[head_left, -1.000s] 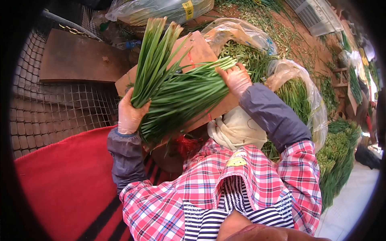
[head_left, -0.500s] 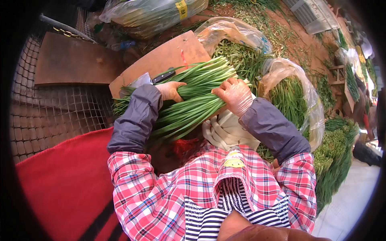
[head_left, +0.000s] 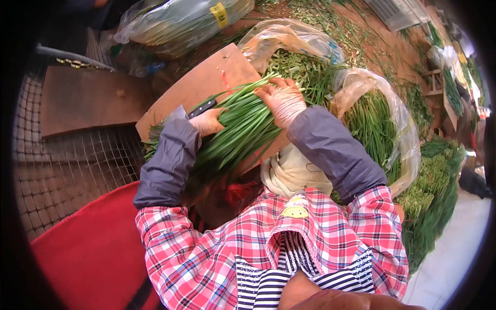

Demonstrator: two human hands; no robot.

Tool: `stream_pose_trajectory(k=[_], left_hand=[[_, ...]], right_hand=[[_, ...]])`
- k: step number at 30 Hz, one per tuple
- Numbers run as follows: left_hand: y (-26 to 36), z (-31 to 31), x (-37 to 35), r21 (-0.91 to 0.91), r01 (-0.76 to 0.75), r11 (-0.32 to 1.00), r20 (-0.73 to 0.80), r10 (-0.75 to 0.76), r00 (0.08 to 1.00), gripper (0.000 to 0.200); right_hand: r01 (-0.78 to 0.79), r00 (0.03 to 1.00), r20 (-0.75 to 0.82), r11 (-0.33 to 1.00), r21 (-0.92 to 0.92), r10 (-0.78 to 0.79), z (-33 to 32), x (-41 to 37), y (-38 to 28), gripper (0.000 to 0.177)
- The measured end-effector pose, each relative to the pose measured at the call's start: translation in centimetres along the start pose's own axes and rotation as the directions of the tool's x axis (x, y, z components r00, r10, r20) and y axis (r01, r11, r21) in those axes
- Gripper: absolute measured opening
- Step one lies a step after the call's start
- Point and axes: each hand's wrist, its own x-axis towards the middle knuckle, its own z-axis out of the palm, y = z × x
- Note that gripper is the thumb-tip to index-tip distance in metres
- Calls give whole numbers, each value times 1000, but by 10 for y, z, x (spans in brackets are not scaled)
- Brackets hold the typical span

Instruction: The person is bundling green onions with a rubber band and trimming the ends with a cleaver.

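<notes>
A bunch of long green chives (head_left: 243, 121) lies across a brown board (head_left: 222, 64), its stem ends pointing up and right and the leaf tips hanging toward my lap. My left hand (head_left: 207, 122), in a thin clear glove, is closed on the bunch's left side, thumb over the stalks. Near the stem ends, my gloved right hand (head_left: 284, 105) grips the bunch from above, its fingers bent over the ends. A black-handled knife (head_left: 202, 108) rests on the board just behind my left hand, with its blade partly hidden by the sleeve.
Open plastic bags (head_left: 372, 88) of greens stand to the right, beside cut trimmings (head_left: 302, 67). A tied clear bag (head_left: 181, 26) lies at the back. More bundled greens (head_left: 434, 191) sit at far right. Wire mesh (head_left: 77, 170) and a wooden panel (head_left: 93, 98) are left.
My right hand has moved left and slightly up along the stem ends. The chives, earlier fanned wide in two parts, are now drawn into one narrower bunch.
</notes>
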Motion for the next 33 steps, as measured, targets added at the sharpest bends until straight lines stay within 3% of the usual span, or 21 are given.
stream_pose_trajectory(k=[3, 5, 9, 15, 18, 23, 27, 30, 33], left_hand=[[-23, -7, -7, 39, -40, 998, -59, 42, 997, 57], [1, -2, -21, -15, 18, 1000, -85, -19, 996, 58], [-5, -3, -29, -87, 61, 994, -8, -62, 998, 58], [-10, -13, -37, -20, 108, 994, -10, -108, 994, 59], [-7, -11, -33, -17, 85, 996, 22, -85, 996, 57], [-19, -20, -29, 43, 76, 996, 138, -81, 987, 51], [-5, -14, -33, 120, 112, 986, 80, -122, 989, 50], [0, -11, -36, 137, 102, 985, -6, -102, 995, 49], [-9, -3, -34, 104, 71, 992, -90, -62, 994, 51]], right_hand=[[-27, 992, -125, 972, -233, -2, 28, -3, -21, 41], [-12, 998, -56, 996, -86, 8, 21, -6, -33, 44], [-29, 998, -49, 998, -48, 26, 32, -18, -34, 47], [-50, 992, -114, 998, -44, 45, 36, -20, -28, 46], [-59, 995, -74, 998, 7, 59, 28, -28, -20, 46], [-111, 993, -41, 994, -26, 110, 25, -30, -6, 48], [-9, 991, -130, 986, -168, -13, 23, -18, -9, 53], [57, 998, -25, 998, -15, -58, 25, -4, -13, 50], [30, 992, 117, 997, 67, -38, 15, -3, -8, 63]])
